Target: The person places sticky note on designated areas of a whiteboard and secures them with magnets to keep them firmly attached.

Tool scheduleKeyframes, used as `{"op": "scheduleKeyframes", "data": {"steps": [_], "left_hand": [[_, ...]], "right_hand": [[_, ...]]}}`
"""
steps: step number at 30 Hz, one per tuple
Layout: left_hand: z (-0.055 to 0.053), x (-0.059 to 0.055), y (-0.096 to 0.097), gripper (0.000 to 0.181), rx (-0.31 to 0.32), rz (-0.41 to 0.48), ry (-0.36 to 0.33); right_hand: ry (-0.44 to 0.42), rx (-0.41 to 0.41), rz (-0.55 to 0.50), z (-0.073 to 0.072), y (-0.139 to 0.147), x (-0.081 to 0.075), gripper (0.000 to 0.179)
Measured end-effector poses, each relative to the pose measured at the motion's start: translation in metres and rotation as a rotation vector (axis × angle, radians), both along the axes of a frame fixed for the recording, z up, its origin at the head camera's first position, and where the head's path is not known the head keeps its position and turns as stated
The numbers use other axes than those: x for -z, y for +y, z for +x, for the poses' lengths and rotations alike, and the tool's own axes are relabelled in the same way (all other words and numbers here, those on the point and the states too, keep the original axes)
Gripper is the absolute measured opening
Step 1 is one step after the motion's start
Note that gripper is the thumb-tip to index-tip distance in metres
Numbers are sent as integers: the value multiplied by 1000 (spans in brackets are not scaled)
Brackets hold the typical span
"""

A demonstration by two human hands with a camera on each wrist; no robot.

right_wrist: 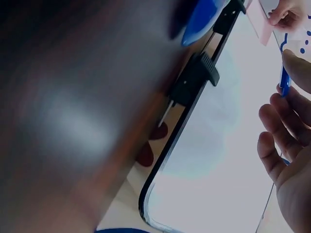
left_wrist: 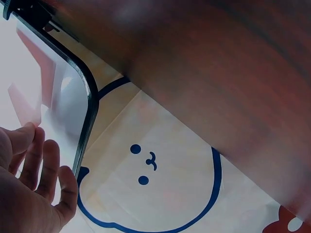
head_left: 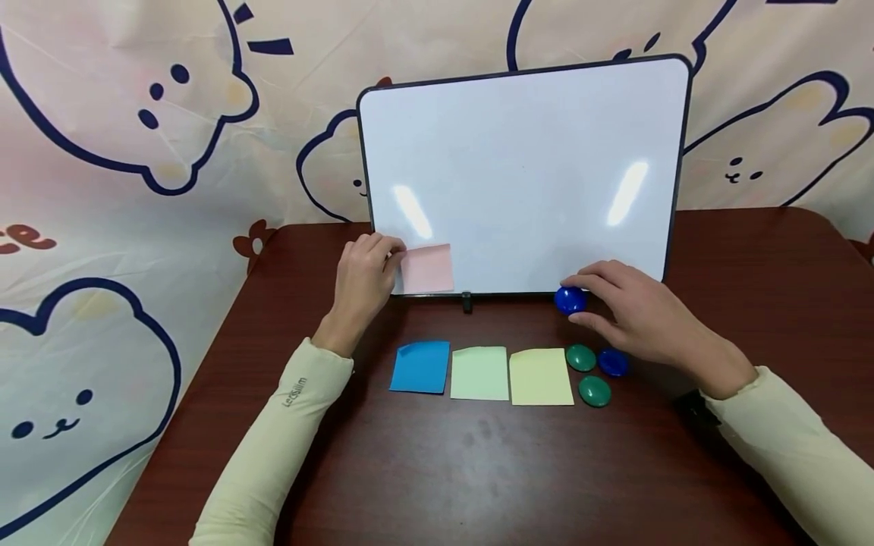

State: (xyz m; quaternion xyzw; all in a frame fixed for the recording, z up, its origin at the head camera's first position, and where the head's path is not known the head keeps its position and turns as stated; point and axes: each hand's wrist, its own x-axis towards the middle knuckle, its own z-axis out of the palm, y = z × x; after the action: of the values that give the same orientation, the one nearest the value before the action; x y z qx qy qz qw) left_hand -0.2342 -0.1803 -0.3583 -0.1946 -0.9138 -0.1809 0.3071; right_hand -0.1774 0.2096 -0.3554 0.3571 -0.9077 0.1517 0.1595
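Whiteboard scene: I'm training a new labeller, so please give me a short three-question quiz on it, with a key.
1. Multiple choice: what colour is the sticky note pinched by the left hand? a) blue b) pink c) yellow
2. True or false: the right hand holds a green disc.
3. Fill in: in the head view, the note lying on the table between the blue note and the yellow note is pale ___.

Key:
1. b, pink.
2. False; it holds a blue disc.
3. Green.
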Motion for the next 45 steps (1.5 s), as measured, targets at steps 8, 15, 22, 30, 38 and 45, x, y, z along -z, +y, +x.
{"op": "scheduleKeyframes", "data": {"steps": [8,15,22,30,38,45], "left_hand": [[0,-3,2,9,-7,7,-1],[0,0,3,8,-2,4,6],[-1,0,2,7,-5,11,16],[-1,1,2,9,1,18,7],[-2,1,3,9,5,14,14],[-2,1,3,9,8,-11,44]], "right_hand": [[-2,-29,-20,4,-8,-10,55],[20,-58,-51,4,-18,-15,52],[18,-66,-66,4,-26,-19,52],[29,-93,-92,4,-33,-22,51],[42,-100,-98,1,-44,-29,51],[49,-109,-89,2,-46,-29,51]]}}
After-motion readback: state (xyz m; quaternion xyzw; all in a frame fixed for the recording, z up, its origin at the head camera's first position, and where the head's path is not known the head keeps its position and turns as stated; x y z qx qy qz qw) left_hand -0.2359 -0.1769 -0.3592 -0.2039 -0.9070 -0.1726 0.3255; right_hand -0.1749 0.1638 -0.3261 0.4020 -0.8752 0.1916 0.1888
